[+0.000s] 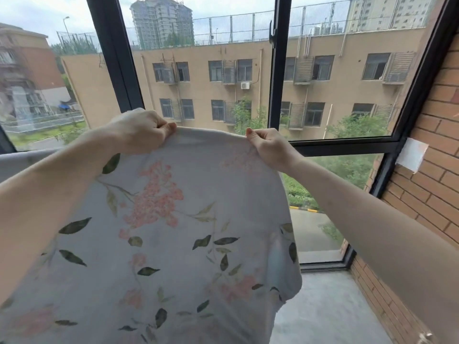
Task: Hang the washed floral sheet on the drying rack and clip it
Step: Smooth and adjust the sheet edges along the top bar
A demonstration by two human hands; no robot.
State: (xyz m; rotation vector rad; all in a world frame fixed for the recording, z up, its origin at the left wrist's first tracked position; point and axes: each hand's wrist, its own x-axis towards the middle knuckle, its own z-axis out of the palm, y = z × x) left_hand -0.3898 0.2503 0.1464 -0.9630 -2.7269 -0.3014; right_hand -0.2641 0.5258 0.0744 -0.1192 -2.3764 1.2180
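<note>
**Two hands pinch the sheet's top edge, held up at the window**

Both your hands are raised in front of you, each grip clenched on the sheet [178, 219].

- Left hand [139, 131]: fingers curled over, thumb and fingers pinching the top edge, with a bunch of cloth poking out above the knuckles.
- Right hand [267, 147]: thumb up, fingers curled, pinching the same edge further right.
- Between the two hands the edge runs nearly taut, bowing up a little.
- Sheet: pale grey-white with pink flower clusters and dark green leaves. It hangs down from your hands and fills the lower middle and lower left of the view. More of it trails off left behind your left forearm. Its right side hangs free with a curled edge above the floor [327, 306].
- Where its bottom ends you cannot tell; it runs out of view.

Around you:
- Window [280, 70] with dark frames straight ahead, just behind the sheet.
- Tan building [323, 70] and trees outside, tall towers beyond.
- Brick wall [427, 175] on your right, with a white patch [411, 155] stuck on it near the window frame.
- Floor is grey concrete, visible lower right.
</note>
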